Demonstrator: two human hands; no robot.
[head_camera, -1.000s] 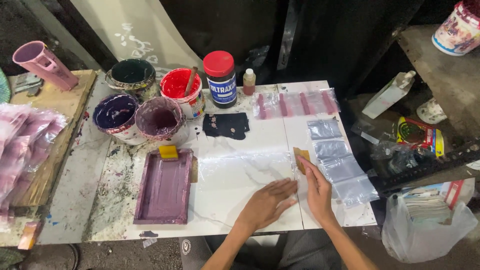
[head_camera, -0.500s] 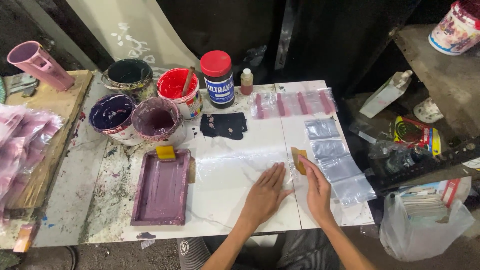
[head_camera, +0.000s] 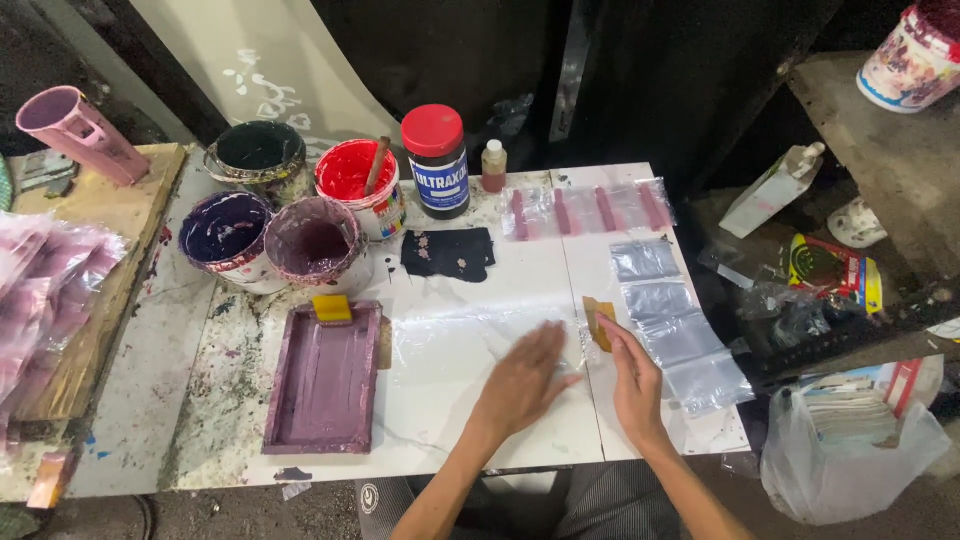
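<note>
A clear plastic bag (head_camera: 460, 335) lies flat on the white tabletop (head_camera: 520, 435). My left hand (head_camera: 525, 380) rests palm down on its right part, fingers spread and slightly blurred. My right hand (head_camera: 632, 375) holds a small yellow-brown card (head_camera: 597, 318) against the bag's right edge. A row of clear plastic bags (head_camera: 672, 325) lies just right of my right hand.
A purple-stained tray (head_camera: 325, 380) with a yellow sponge (head_camera: 332, 308) sits left of the bag. Behind stand several paint tubs (head_camera: 315, 245), a red-lidded jar (head_camera: 436, 160), a small bottle (head_camera: 493, 165), a black rag (head_camera: 448, 254) and pink-striped bags (head_camera: 585, 210). Pink bags (head_camera: 45, 290) pile at left.
My left hand has slid rightward and up across the clear bag toward the card. My right hand has stayed at the bag's right edge.
</note>
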